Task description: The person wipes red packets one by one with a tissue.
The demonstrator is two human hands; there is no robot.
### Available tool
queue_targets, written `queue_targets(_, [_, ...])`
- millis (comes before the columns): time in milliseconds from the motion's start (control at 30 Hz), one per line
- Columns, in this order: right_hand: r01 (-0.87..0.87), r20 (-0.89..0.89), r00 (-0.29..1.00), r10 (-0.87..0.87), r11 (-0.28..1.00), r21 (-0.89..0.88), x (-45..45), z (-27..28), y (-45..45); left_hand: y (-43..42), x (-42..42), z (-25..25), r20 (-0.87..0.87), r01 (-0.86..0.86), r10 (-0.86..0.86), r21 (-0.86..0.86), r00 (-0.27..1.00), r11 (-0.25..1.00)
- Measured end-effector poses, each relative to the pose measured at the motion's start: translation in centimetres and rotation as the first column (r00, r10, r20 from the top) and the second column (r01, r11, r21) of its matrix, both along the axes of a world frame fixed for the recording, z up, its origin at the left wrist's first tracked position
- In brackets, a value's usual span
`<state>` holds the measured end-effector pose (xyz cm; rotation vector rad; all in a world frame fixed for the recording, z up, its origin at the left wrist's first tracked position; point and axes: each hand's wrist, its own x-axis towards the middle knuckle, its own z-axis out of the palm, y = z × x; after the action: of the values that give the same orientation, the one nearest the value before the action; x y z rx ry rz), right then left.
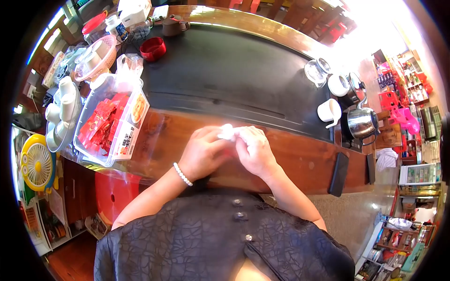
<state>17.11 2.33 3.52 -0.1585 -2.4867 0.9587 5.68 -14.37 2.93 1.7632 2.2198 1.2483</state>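
Note:
A small, white, soft-looking piece point(227, 132) is held up between my fingertips above the front of the wooden table. My left hand point(202, 152), with a white bead bracelet point(182, 174) at its wrist, is closed with its fingertips at the left side of the piece. From the other side my right hand point(255, 149) pinches it between thumb and fingers. Motion blur and glare hide whether it is tissue or something else. The two hands almost touch.
At left stands a clear plastic box point(105, 158) with red packets point(104, 121), beside stacked white cups point(67, 105). A red bowl point(153, 49) and a dark teapot point(174, 26) sit farther back. To the right are a white pitcher point(329, 111), a steel kettle point(362, 122) and a phone point(339, 174).

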Motion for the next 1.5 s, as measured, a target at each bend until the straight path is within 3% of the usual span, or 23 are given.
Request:
queue_targets(67, [-0.043, 0.073, 0.997, 0.038, 0.997, 0.058, -0.2, 0.8, 0.0, 0.0, 0.1, 0.1, -0.002, -0.007, 0.007, -0.003, 1.0, 1.0])
queue_targets(200, [-0.046, 0.025, 0.999, 0.046, 0.999, 0.016, 0.9, 0.2, 0.9, 0.2, 0.3, 0.4, -0.05, -0.009, 0.009, -0.005, 0.999, 1.0])
queue_targets(467, [0.006, -0.055, 0.998, 0.004, 0.984, 0.178, 5.2, -0.2, 2.0, 0.0, -0.1, 0.5, -0.089, 0.02, -0.025, -0.049, 0.996, 0.999])
queue_targets(633, [0.05, 0.03, 0.998, -0.053, 0.995, 0.087, 7.2, 1.2, 2.4, -0.2, -0.1, 0.3, -0.097, 0.023, -0.029, -0.06, 0.995, 0.998])
queue_targets(700, [0.145, -0.005, 0.989, -0.146, 0.987, -0.07, 7.0, 1.3, 2.0, -0.2, 0.0, 0.4, -0.089, 0.017, -0.021, -0.056, 0.996, 0.998])
queue_targets(767, [0.148, -0.102, 0.984, -0.146, 0.989, 0.012, 6.3, 2.2, 1.6, -0.2, 0.1, 0.4, -0.083, 0.014, -0.019, -0.053, 0.996, 0.998])
queue_targets(900, [0.024, 0.013, 1.0, -0.029, 0.966, 0.259, 4.3, 2.4, -1.0, 0.0, 0.1, 0.1, -0.116, 0.003, -0.009, -0.048, 0.993, 0.999])
queue_targets(933, [0.013, 0.07, 0.997, -0.034, 0.96, 0.28, 4.1, 2.5, -2.1, 0.0, 0.0, -0.1, -0.133, -0.006, 0.0, -0.046, 0.991, 0.999])
queue_targets(1100, [-0.007, 0.039, 0.999, -0.007, 0.933, 0.36, 4.2, 2.0, -2.2, -0.2, 0.0, -0.2, -0.159, -0.009, 0.003, -0.039, 0.987, 0.999])
queue_targets(1233, [-0.04, -0.118, 0.99, 0.08, 0.952, 0.304, 4.2, 1.7, -2.3, -0.1, 0.2, 0.1, -0.145, -0.002, -0.002, -0.031, 0.989, 1.0])
queue_targets(1500, [0.007, -0.055, 0.998, 0.007, 0.966, 0.26, 8.2, 0.6, -1.4, -0.3, 0.3, 0.2, -0.155, 0.011, -0.016, -0.032, 0.988, 0.999])
